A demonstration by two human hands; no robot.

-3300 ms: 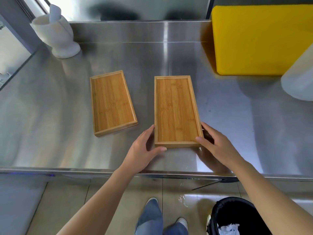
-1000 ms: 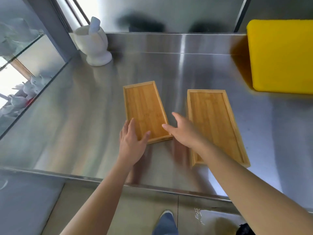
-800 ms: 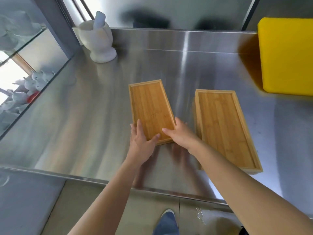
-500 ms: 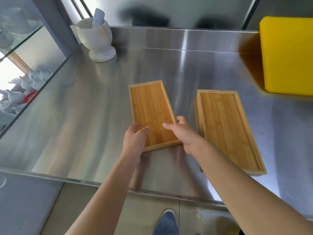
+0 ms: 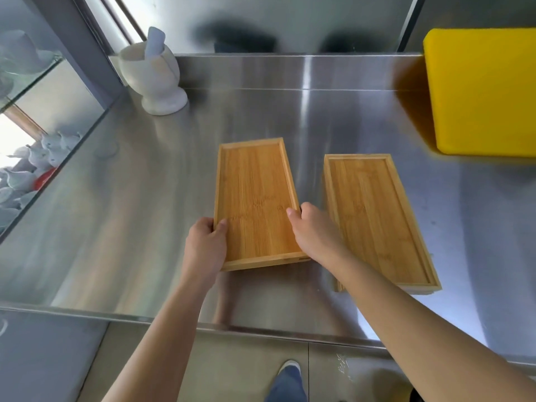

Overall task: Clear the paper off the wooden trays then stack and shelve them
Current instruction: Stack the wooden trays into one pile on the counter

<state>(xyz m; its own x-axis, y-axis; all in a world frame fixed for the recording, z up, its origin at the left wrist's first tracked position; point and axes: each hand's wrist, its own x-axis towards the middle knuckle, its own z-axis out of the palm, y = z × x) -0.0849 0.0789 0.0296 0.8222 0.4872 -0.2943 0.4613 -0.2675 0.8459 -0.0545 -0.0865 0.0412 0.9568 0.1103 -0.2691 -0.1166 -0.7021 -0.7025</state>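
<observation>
Steel counter (image 5: 116, 227) fills your view, where your left hand (image 5: 204, 246) and right hand (image 5: 314, 232) pinch the left wooden tray (image 5: 255, 198) by its long edges (thumbs on top), the second tray (image 5: 374, 216) lying at three o'clock.

A single head-worn wide-angle camera looks forward and steeply down from the standing person's height onto the steel counter (image 5: 121, 227); the counter's near edge crosses low in the view and the back wall runs along 12 o'clock. It sits close: both forearms enter from 6 o'clock, a shoe (image 5: 287, 381) shows below, the mortar (image 5: 156, 79) stands at 11 o'clock; no second view overlaps it.
</observation>
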